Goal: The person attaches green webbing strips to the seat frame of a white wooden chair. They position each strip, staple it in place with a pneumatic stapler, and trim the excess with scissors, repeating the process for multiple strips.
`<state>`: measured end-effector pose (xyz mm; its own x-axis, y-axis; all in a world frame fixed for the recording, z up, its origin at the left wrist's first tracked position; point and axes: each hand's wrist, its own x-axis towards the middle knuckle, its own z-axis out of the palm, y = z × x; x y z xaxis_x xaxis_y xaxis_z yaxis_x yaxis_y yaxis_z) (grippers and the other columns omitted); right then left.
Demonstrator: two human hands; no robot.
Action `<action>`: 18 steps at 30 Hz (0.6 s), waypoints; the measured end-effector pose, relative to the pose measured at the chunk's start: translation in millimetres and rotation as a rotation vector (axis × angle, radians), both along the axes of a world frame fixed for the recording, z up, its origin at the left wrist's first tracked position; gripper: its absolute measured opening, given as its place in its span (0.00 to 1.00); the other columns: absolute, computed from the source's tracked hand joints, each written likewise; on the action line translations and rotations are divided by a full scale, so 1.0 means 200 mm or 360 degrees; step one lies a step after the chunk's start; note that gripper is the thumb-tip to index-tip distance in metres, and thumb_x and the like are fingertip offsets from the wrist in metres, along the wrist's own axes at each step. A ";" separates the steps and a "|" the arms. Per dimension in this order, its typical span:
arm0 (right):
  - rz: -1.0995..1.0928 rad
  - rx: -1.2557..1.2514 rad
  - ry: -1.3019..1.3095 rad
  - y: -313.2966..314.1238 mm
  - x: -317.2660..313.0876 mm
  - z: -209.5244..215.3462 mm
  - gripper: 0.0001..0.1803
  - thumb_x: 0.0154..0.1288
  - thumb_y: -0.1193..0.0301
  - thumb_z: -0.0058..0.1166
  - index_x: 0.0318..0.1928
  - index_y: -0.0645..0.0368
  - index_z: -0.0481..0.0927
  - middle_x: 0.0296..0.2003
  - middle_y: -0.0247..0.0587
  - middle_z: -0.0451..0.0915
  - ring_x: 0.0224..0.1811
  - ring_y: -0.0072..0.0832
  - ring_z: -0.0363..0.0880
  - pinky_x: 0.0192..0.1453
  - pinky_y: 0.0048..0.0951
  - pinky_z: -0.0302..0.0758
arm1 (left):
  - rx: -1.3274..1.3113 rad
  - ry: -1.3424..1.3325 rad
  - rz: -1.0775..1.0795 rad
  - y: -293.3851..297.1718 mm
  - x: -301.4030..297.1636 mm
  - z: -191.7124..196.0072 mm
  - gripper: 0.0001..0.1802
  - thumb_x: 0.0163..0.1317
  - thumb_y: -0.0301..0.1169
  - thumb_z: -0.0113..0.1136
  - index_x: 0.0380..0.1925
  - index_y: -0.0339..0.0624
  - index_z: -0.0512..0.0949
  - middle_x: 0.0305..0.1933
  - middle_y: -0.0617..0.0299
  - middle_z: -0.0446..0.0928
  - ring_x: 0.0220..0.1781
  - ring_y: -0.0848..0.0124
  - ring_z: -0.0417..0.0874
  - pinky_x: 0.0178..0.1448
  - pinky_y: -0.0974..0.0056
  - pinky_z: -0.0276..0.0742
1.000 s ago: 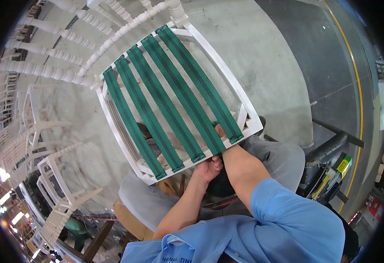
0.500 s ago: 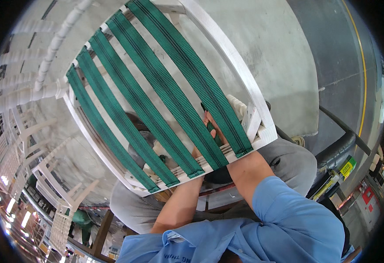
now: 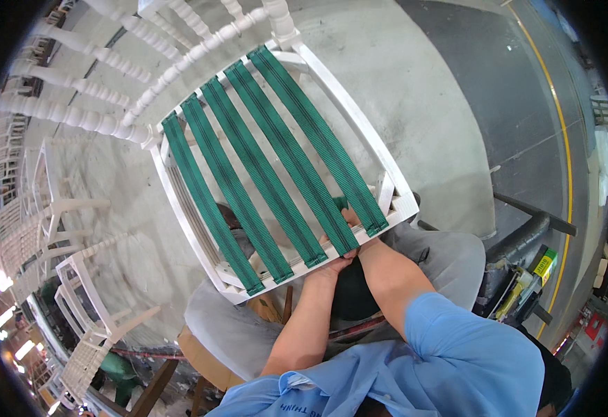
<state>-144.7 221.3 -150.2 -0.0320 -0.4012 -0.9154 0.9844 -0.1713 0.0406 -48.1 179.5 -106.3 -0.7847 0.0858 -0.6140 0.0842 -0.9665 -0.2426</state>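
Observation:
A white wooden chair frame (image 3: 346,93) tilts in front of me, with several green webbing straps (image 3: 270,163) running lengthwise across its seat. My left hand (image 3: 337,265) is closed at the front rail, its fingers partly hidden under the wood. Beneath the seat my right hand (image 3: 350,216) shows only in the gap between the two rightmost straps. A piece of green webbing (image 3: 339,203) appears at its fingers; the rest of that hand is covered by the strap and rail.
The chair's turned white back (image 3: 179,66) extends to the far left. More white chairs (image 3: 85,299) stand at left. On the right are a dark padded bar (image 3: 526,240) and a green-and-yellow box (image 3: 545,265). A cardboard piece (image 3: 203,354) lies below my left knee.
The chair has shifted lower and away, bringing more of its back into view. My left hand has come into sight at the front rail. My right hand stays under the seat.

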 end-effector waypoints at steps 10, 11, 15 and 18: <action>0.1860 0.0407 0.2007 0.65 -0.03 0.83 0.19 0.79 0.56 0.58 0.50 0.61 0.87 0.36 0.41 0.88 0.37 0.31 0.88 0.47 0.37 0.85 | -0.0065 -0.0683 -0.0134 0.02 -0.08 -0.03 0.17 0.69 0.48 0.63 0.36 0.47 0.85 0.30 0.63 0.86 0.29 0.62 0.85 0.29 0.55 0.82; 0.1229 0.0244 0.2015 0.73 -0.01 1.03 0.19 0.81 0.57 0.57 0.49 0.62 0.87 0.34 0.38 0.87 0.40 0.28 0.86 0.49 0.33 0.83 | -0.0130 -0.0665 -0.0113 -0.01 -0.04 -0.06 0.16 0.69 0.48 0.62 0.36 0.47 0.85 0.30 0.63 0.86 0.29 0.63 0.85 0.29 0.56 0.82; 0.0750 0.1445 0.2394 1.58 -0.16 1.43 0.13 0.78 0.67 0.58 0.49 0.65 0.85 0.40 0.43 0.88 0.44 0.27 0.84 0.51 0.31 0.79 | -0.0046 -0.0705 -0.0062 -0.03 -0.07 -0.02 0.15 0.70 0.44 0.62 0.32 0.46 0.82 0.28 0.63 0.82 0.30 0.63 0.84 0.31 0.56 0.82; 0.1249 0.2534 0.1799 2.27 -0.14 1.45 0.22 0.75 0.58 0.60 0.52 0.68 0.86 0.46 0.57 0.89 0.50 0.46 0.89 0.57 0.43 0.81 | 0.0050 -0.0716 -0.0025 0.01 -0.11 0.00 0.12 0.70 0.40 0.61 0.32 0.46 0.80 0.25 0.61 0.79 0.29 0.62 0.83 0.37 0.54 0.86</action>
